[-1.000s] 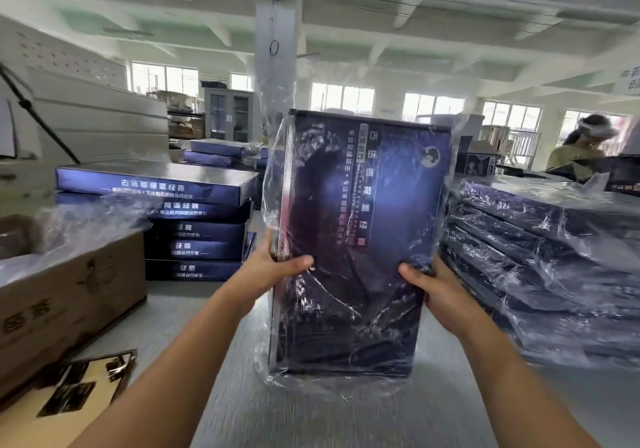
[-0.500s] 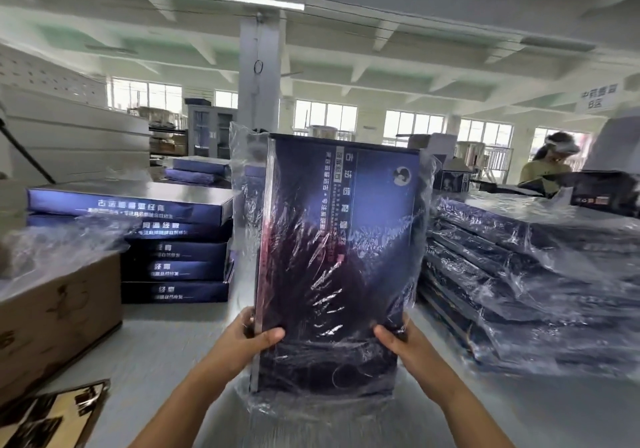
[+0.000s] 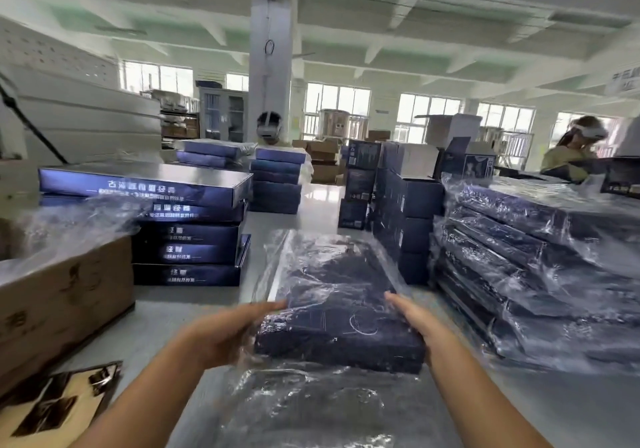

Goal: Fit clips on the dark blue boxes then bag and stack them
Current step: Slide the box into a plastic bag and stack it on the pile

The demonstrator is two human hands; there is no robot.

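On the grey tabletop (image 3: 519, 409), centre — one flat dark blue box in a clear plastic bag (image 3: 337, 312), lying near-flat, loose bag film trailing toward the viewer. Left hand (image 3: 221, 335) grips its near left corner, fingers curled at the edge; right hand (image 3: 420, 323) holds the near right edge. Left — stack of unbagged dark blue boxes (image 3: 187, 226). Right — stack of bagged dark blue boxes (image 3: 533, 257). Far left — brown cardboard carton (image 3: 59, 295).

The flat dark blue box in its clear plastic bag (image 3: 332, 312), earlier held upright, was tipped down flat between the left hand (image 3: 221, 337) and right hand (image 3: 422, 326).
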